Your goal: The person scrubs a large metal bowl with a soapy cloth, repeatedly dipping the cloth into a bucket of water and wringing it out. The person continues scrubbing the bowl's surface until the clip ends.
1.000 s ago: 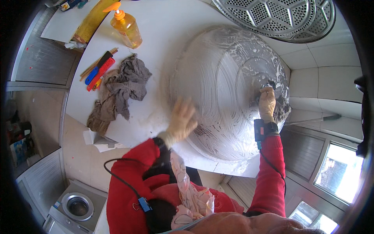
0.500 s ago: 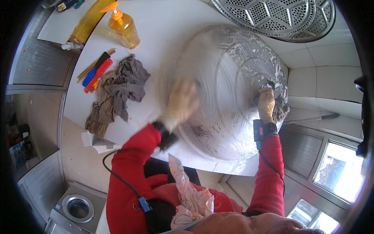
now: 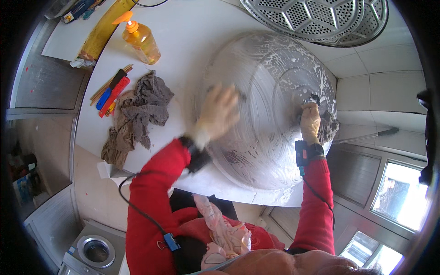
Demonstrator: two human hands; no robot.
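A large round domed metal lid (image 3: 268, 110), streaked with white suds, covers much of the white table. My right hand (image 3: 310, 120) is closed around a black handle (image 3: 313, 98) on its right part. My left hand (image 3: 217, 109) is over the left part of the lid, smeared by motion. A small dark patch shows at its fingertips, but I cannot make out whether it is something held. Beside my right wrist, a grey crumpled cloth (image 3: 328, 127) lies against the lid's right edge.
On the left of the table (image 3: 183, 27) are grey-brown rags (image 3: 146, 105), a red-handled tool (image 3: 114, 96) among sticks, and an orange pump bottle (image 3: 142, 43). Perforated metal steamer plates (image 3: 321, 20) lean at the back right. A washing machine (image 3: 96, 250) stands below left.
My left hand has shifted slightly right and up over the lid. My right hand keeps its grip on the handle. The whole view has shifted slightly.
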